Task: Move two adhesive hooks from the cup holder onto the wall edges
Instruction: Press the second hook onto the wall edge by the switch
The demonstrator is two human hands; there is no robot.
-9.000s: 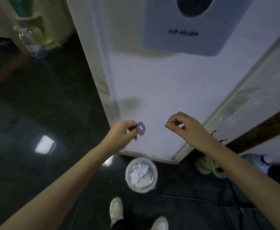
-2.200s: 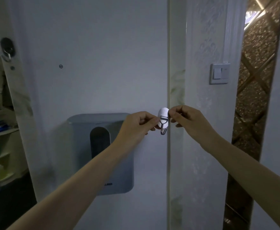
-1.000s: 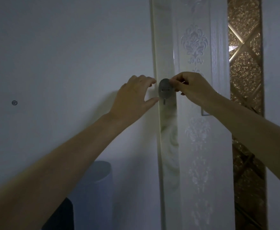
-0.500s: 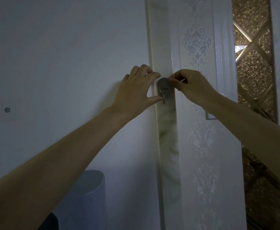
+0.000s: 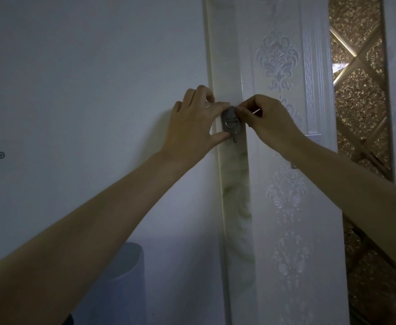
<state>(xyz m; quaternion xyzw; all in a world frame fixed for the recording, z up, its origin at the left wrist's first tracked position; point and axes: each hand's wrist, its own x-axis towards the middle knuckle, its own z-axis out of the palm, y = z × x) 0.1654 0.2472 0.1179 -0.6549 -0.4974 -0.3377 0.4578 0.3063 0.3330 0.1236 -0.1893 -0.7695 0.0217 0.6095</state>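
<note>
An oval adhesive hook [image 5: 231, 124] with a small metal hanger lies flat against the pale marbled strip [image 5: 235, 195] that runs down the wall's corner edge. My left hand [image 5: 194, 124] frames it from the left, index finger at its top and thumb at its lower side. My right hand [image 5: 266, 121] pinches its upper right rim with fingertips bunched together. The grey cup holder [image 5: 121, 277] shows only its rounded top, low on the white wall below my left forearm.
The white wall [image 5: 86, 78] carries a small round mark [image 5: 0, 155] at the far left. Right of the marbled strip comes embossed floral wallpaper [image 5: 283, 188], then a gold glittery diamond-patterned panel [image 5: 359, 90]. A light switch corner [image 5: 294, 165] peeks above my right forearm.
Both hands carried the hook from in front of the cup holder up to the corner strip. Over the last second they have stayed on it, fingers closing in a little tighter.
</note>
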